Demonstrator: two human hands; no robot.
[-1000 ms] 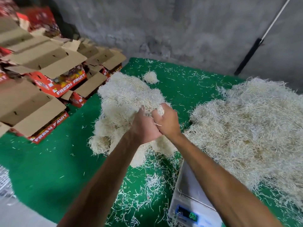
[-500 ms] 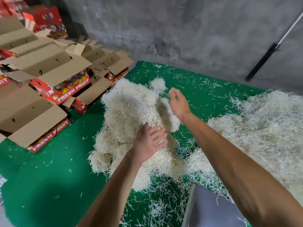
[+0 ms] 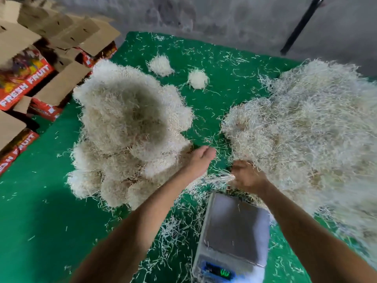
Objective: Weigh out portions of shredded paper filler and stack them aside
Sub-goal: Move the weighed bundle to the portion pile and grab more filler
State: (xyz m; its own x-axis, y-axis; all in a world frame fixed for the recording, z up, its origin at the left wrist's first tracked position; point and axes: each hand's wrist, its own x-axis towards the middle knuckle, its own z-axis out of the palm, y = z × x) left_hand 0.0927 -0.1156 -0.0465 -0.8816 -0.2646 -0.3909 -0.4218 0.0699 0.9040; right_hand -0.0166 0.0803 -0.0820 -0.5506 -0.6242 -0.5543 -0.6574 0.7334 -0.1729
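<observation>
Head view: portion you gripped w/ both hands 1 s ago now gone to stack of weighed balls (image 3: pixel 126 127), centre-left. Scale (image 3: pixel 236 231), bottom centre, platform bare, so next portion due. Your right hand (image 3: pixel 245 176) now curls into near edge of loose filler heap (image 3: pixel 306 129) at right, gripping strands. Left hand (image 3: pixel 201 158) hangs loosely curled, holds nothing, between stack and heap. Room: green mat (image 3: pixel 36 211) open lower left; fruit boxes (image 3: pixel 26 78) crowd upper left; heap just beside scale's far-right edge.
</observation>
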